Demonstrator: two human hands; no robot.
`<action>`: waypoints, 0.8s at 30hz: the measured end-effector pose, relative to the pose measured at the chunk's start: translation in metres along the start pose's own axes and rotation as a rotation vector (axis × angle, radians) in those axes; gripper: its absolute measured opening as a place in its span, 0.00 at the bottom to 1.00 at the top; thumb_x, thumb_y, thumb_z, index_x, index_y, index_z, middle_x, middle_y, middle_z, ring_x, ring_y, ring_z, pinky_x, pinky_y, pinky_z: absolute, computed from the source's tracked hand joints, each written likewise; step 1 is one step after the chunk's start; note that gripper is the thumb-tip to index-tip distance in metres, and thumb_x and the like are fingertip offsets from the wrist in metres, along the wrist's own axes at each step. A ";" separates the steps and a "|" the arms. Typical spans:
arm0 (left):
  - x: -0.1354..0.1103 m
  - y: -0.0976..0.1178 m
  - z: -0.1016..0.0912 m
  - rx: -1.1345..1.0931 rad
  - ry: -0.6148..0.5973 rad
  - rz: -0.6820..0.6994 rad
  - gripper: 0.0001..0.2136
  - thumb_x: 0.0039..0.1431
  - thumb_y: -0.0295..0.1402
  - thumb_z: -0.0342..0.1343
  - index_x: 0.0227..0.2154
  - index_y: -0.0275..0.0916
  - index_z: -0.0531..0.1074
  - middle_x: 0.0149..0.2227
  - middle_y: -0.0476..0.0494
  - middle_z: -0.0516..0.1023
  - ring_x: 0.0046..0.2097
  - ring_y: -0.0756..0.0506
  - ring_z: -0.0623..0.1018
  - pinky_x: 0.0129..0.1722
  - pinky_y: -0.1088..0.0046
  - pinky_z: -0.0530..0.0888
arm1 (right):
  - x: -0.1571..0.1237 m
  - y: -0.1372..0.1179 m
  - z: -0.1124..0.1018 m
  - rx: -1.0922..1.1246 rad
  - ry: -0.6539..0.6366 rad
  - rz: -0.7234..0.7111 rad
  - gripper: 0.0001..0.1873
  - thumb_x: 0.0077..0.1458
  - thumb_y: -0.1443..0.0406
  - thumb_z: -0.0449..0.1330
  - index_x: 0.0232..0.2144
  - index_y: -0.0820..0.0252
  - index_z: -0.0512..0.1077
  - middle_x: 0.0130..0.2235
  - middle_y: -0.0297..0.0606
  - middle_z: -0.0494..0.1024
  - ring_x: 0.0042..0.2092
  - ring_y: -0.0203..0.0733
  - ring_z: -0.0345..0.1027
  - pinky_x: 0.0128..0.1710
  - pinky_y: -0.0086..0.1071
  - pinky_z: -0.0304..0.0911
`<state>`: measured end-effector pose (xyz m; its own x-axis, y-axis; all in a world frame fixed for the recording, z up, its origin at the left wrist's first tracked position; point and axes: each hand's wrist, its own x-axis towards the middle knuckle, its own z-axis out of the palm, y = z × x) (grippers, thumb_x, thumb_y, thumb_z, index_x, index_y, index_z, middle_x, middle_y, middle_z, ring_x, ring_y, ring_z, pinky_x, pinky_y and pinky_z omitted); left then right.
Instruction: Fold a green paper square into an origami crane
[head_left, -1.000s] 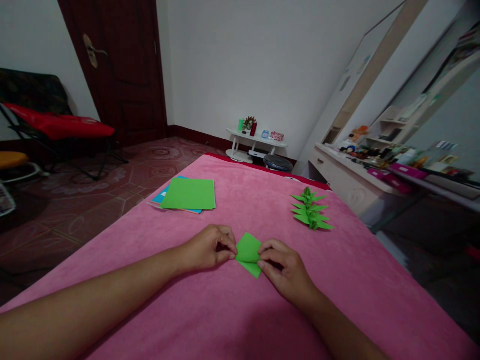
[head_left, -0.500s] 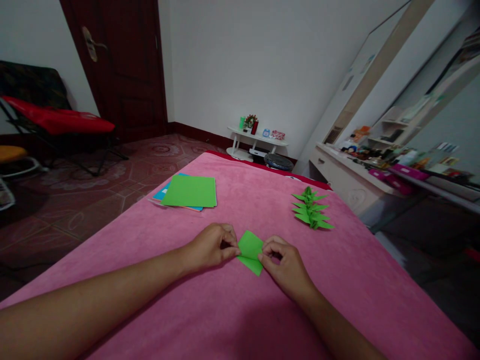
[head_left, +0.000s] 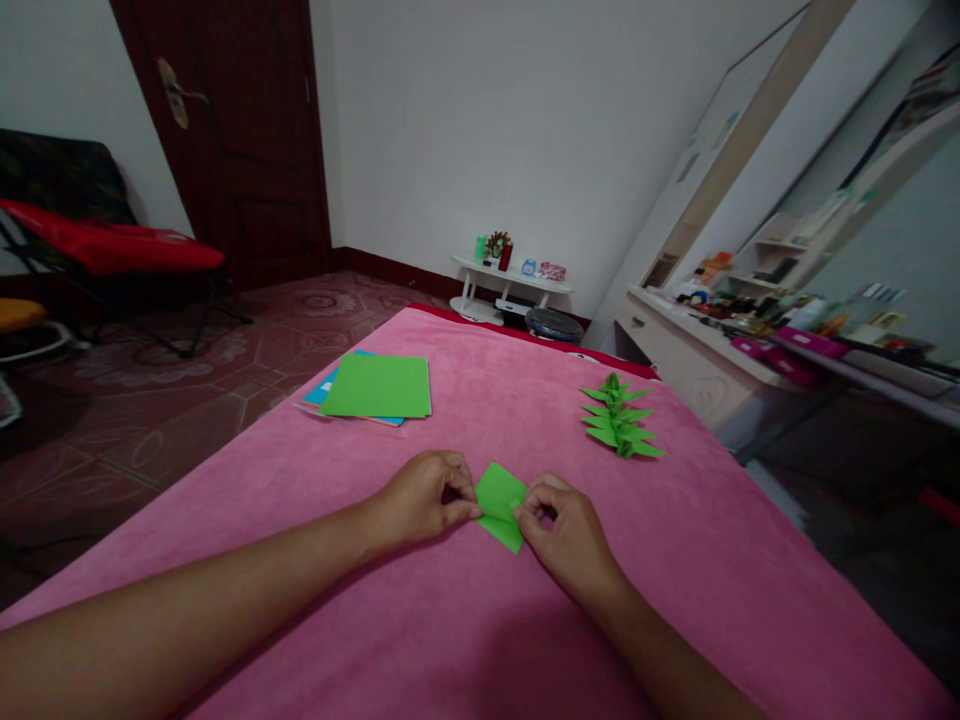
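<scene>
You have the pink cover (head_left: pixel 360 640) filling the middle and lower part of the frame, and all the paper rests on it. Left of centre lies the stack of sheets (head_left: pixel 375 385), green on top with blue showing at its left edge. Right of centre stands the row of folded green pieces (head_left: pixel 624 436), pointed tips spreading to both sides. Both are well apart from your hands.

Your left hand (head_left: pixel 431 495), just left of the lower centre, has its fingers narrowed in a pinch at the left corner of the paper. Your right hand (head_left: pixel 566 525), just right of there, has its fingers closed on the right edge, thumb nearest you.

Between them, just below the centre of the frame, is the small green paper (head_left: pixel 499 490), turned like a diamond. A line crosses its lower part from one pinch to the other; how many layers lie there is too small to tell.

The step in hand looks like shaping a fold along that line. Your next move calls for keeping both corners level and letting the layers lie flat before you press firmly; a slip at either side could skew the crease.
</scene>
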<state>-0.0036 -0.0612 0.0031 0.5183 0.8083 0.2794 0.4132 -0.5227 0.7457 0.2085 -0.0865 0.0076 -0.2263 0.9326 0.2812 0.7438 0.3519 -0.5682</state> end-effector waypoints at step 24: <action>0.000 -0.001 0.005 -0.021 0.024 -0.034 0.06 0.50 0.28 0.56 0.22 0.35 0.75 0.26 0.47 0.71 0.29 0.52 0.70 0.27 0.78 0.64 | -0.003 -0.003 -0.001 -0.021 0.033 0.023 0.10 0.46 0.71 0.57 0.16 0.59 0.64 0.24 0.32 0.67 0.26 0.35 0.62 0.28 0.27 0.57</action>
<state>-0.0010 -0.0620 -0.0007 0.4858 0.8319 0.2682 0.4143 -0.4893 0.7674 0.2077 -0.0901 0.0088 -0.1887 0.9371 0.2937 0.7617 0.3285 -0.5585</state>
